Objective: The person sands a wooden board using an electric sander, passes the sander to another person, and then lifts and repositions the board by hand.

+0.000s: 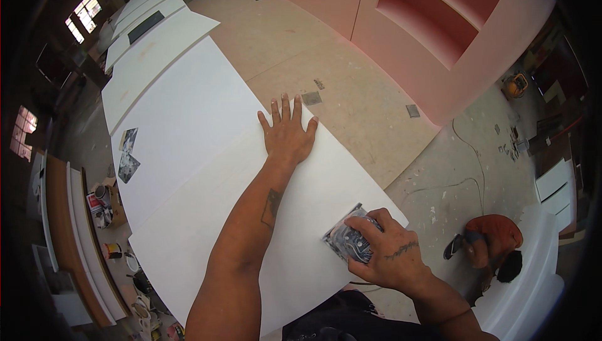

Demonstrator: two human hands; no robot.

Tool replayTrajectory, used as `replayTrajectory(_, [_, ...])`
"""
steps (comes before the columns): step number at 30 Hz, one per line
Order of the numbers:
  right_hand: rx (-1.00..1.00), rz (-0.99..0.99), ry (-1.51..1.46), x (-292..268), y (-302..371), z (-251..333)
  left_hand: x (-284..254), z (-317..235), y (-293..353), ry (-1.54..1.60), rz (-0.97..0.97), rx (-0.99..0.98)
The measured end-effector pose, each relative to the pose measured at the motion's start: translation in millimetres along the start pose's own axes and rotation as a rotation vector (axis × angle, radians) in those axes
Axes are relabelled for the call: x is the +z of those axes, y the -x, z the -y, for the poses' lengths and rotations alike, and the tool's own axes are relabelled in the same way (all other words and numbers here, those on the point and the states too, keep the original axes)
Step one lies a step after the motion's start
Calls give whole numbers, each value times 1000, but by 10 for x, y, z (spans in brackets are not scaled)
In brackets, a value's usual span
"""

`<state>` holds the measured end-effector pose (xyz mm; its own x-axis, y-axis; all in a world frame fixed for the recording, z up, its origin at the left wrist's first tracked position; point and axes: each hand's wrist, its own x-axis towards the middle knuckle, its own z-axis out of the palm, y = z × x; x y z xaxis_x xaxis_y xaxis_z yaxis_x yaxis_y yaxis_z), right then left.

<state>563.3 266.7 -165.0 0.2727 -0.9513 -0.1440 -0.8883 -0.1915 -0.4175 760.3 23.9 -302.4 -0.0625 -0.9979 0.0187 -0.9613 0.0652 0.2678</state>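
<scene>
My left hand [289, 131] lies flat with its fingers spread on a white panel [232, 178], near the panel's right edge. My right hand [390, 250] is wrapped round a dusty, dark grey palm sander [353, 240]. The sander's square base rests on the near right part of the same panel. Part of its body is hidden by my fingers. Two worn pieces of sandpaper, one pale and dark [128, 141] and one grey [128, 168], lie by the panel's left edge.
More white panels [157, 58] reach to the far left, one with a dark sheet [145, 26] on it. A pink shelving unit [401, 52] stands at the far right. To the right a person [492, 244] crouches beside a curved white piece [530, 284]. Cans [100, 197] stand left.
</scene>
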Motion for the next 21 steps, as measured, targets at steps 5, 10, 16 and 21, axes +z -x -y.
replayTrajectory(5, [40,2,-52,-50,-53,-91,36,253,391,-32,-26,93])
replayTrajectory(10, [-50,-20,55,-90,-217,-149,-157,899,1479,-79,-15,42])
replayTrajectory(16, [-225,76,143,-160,-496,-219,-505,1740,2940,-146,-19,-355])
replayTrajectory(21, [-338,93,107,-56,-558,-127,-600,2223,4304,-119,-63,-687])
